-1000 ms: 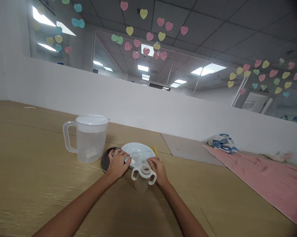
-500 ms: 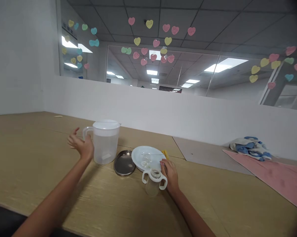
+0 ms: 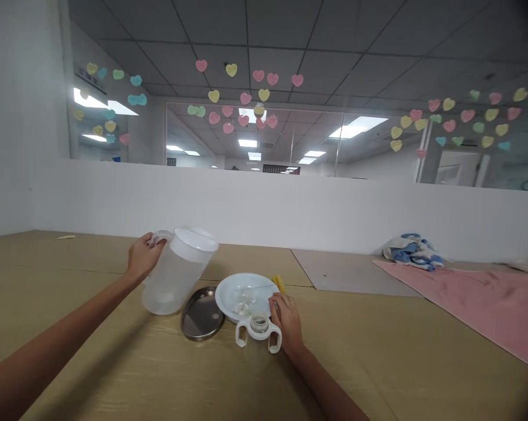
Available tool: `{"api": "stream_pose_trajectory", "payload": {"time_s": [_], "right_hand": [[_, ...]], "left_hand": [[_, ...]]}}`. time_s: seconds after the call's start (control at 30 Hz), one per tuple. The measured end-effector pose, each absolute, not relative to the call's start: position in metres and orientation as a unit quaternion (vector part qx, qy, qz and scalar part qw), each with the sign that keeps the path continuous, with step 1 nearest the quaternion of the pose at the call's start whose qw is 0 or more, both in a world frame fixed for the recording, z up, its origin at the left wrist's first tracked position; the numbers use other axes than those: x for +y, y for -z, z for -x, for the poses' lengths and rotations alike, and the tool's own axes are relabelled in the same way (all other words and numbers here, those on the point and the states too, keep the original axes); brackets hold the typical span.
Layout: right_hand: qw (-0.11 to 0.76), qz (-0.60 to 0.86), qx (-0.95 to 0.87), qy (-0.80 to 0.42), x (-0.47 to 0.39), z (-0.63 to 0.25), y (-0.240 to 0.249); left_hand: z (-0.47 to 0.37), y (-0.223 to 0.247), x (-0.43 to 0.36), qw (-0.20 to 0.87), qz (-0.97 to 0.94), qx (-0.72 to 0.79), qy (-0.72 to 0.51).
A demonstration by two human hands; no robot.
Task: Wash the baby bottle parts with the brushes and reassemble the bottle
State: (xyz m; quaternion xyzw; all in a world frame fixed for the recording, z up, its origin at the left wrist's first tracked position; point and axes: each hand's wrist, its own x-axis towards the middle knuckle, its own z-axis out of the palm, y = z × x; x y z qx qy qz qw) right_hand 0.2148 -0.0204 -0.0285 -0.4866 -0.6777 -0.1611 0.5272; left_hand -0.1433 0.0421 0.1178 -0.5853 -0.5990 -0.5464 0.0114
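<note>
My left hand (image 3: pixel 144 256) is wrapped around the handle of a translucent plastic pitcher (image 3: pixel 173 280) with a white lid, which leans to the right. My right hand (image 3: pixel 287 324) is loosely curved at the right rim of a white bowl (image 3: pixel 225 292), thumb apart from the fingers; whether it touches the rim is unclear. Just left of that hand stands a clear baby bottle, uncapped, with a white two-handled collar (image 3: pixel 259 335). Small clear and white parts (image 3: pixel 242 307) lie in the bowl. Between pitcher and bowl is a round, shallow metal dish (image 3: pixel 203 316).
A yellow object (image 3: pixel 278 284) shows behind the bowl. To the right lie a pink cloth (image 3: pixel 478 301) and a crumpled blue-and-white cloth (image 3: pixel 413 251). A white wall (image 3: pixel 290 210) with glass above it bounds the brown table (image 3: pixel 355 362) at the back.
My left hand, earlier open beside the pitcher, has closed on its handle. The pitcher has gone from upright to tilted right. My right hand remains near the bowl; the camera view has shifted.
</note>
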Motion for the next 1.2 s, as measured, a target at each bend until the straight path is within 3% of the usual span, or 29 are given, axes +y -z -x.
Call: {"api": "stream_pose_trajectory", "payload": {"time_s": [0.17,0.43,0.83,1.2], "right_hand": [[0.515,0.498,-0.676,0.171,-0.023,-0.213,0.027],[0.483,0.501,-0.695,0.181,-0.019,-0.217,0.029],[0.471,0.496,-0.703,0.196,-0.019,-0.217,0.027],[0.437,0.515,-0.708,0.208,-0.021,-0.217,0.023]], "left_hand": [[0.092,-0.155,0.042,0.07,0.68,-0.559,0.469],[0.054,-0.163,0.04,0.186,0.781,-0.522,0.289],[0.078,-0.154,0.019,0.008,0.719,-0.502,0.481],[0.051,-0.163,-0.017,0.028,0.804,-0.412,0.427]]}}
